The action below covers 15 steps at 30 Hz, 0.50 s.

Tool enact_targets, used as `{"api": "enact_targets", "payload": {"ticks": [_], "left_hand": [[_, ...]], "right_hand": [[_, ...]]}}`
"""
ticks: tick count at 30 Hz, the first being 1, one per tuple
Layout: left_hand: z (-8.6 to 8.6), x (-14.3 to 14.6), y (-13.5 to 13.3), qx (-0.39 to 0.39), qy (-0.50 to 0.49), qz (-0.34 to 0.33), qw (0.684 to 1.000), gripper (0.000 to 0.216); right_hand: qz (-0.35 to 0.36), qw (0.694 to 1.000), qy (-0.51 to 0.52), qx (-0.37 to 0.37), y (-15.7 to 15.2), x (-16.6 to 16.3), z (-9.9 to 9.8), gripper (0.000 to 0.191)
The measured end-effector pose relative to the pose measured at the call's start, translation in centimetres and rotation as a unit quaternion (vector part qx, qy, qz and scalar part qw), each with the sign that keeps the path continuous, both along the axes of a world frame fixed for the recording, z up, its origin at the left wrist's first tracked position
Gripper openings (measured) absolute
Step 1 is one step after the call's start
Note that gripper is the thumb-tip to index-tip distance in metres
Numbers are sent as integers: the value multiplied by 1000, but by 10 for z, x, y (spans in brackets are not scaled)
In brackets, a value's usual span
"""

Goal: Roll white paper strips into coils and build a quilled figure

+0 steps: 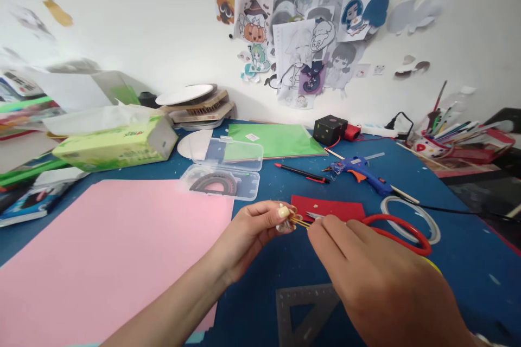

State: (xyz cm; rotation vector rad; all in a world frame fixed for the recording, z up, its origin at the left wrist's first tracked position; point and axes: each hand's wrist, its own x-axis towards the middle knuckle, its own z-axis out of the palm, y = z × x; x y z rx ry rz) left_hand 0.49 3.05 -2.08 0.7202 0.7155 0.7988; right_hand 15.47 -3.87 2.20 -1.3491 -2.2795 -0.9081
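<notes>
Over the blue table (252, 293), my left hand (258, 222) pinches a small whitish piece (284, 226) between thumb and fingers; its exact kind is unclear. Thin yellow cord (301, 222) runs from that piece to my right hand (370, 271), whose closed fingers grip its other end. The right fingertips are partly hidden behind the hand. Just beyond lie scissors with red handles (425, 248), partly covered by my right hand. A red strip (337, 207) lies behind both hands. Below them is a dark set square (285, 325), partly covered by my right hand.
Pink sheets (163, 238) cover the left side. Behind are a clear plastic case (248, 187), a pen (301, 173), green sheets (280, 138) and a blue glue gun (362, 169). A whitish ring (434, 230) lies right; a tissue box (118, 143) stands left.
</notes>
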Motion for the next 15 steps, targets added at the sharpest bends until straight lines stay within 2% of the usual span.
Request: {"api": "enact_targets", "payload": {"ticks": [9, 15], "left_hand": [[0, 0, 0, -17, -8, 10, 1000, 20], [1, 0, -2, -24, -4, 6, 1000, 20]], "right_hand": [[35, 996, -67, 47, -2, 2, -2, 27], [43, 982, -153, 102, -1, 2, -7, 13]]}}
